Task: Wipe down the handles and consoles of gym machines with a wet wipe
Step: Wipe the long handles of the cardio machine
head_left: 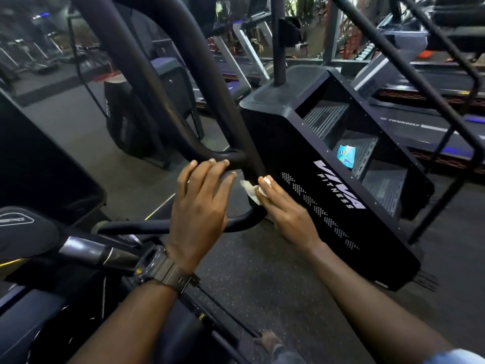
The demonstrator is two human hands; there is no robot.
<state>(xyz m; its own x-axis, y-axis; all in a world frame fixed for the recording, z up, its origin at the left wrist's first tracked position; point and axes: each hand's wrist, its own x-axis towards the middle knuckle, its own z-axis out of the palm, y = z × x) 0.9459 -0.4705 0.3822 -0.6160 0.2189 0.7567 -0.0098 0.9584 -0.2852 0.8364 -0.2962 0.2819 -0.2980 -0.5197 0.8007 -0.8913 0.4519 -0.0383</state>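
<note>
With my left hand (200,206) curled over the black handlebar (210,156) as a brace, I press the wet wipe (252,190) flat under my right hand (286,208) and should wrap it around the bar.

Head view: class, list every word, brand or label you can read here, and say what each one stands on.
"VIVA FITNESS": white lettering on the side panel of the black stair machine.
"YOURSELF": on the treadmill belt at right; it appears mirrored and the start is cut off.
Logo on the seat pad at left: too blurred to read.
Print on the blue wipes packet: too small to read.
</note>
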